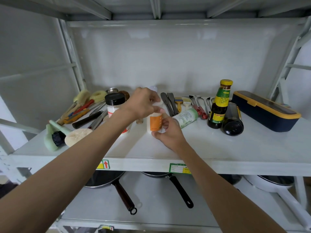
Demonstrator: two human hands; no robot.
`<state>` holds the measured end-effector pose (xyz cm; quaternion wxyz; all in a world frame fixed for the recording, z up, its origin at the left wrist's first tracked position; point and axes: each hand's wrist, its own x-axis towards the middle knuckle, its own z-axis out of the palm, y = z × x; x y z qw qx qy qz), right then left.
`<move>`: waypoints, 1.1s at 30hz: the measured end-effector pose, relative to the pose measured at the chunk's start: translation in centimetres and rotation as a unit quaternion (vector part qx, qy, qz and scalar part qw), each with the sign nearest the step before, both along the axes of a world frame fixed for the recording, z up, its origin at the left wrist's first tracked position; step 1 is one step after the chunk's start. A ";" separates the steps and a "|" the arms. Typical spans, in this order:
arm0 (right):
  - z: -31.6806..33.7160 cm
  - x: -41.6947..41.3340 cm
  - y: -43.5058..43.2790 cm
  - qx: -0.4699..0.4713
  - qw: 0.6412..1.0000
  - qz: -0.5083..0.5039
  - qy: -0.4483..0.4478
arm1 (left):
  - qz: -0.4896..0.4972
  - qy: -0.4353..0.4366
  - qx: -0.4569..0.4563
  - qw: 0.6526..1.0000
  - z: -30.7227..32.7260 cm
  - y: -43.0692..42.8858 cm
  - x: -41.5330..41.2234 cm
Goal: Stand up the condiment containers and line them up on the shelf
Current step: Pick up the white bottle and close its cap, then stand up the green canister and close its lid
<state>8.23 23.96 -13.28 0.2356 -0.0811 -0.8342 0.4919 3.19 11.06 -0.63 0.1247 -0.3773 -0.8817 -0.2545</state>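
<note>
Both hands (166, 130) gripping upright orange-labelled plastic bottle (154, 122), glossy white shelf (218, 148)

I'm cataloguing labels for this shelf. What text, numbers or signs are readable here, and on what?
No words or numbers are legible.
Red up-arrow sign: sticker on the shelf edge.
Green form label: too blurred.
Sauce bottle label: too small.
Orange-labelled container, green-labelled bottle: print unreadable.

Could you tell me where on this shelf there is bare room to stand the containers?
Bare shelf runs along the front edge, right of the right hand and before the lying dark bottle. Also bare: the front strip below the loofah. The back row and left corner are crowded with utensils.
</note>
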 end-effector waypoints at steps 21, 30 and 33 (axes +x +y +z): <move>-0.5 -0.2 -0.3 0.025 0.998 -0.002 -0.050 | -0.001 0.006 0.022 1.000 -1.1 -1.5 -0.8; 1.2 4.3 0.9 -0.043 0.979 -0.155 0.123 | -0.043 -0.028 0.044 0.998 1.5 1.1 1.1; 1.6 5.3 3.7 -0.044 0.970 -0.220 0.091 | -0.036 -0.080 0.080 0.993 1.0 4.9 0.9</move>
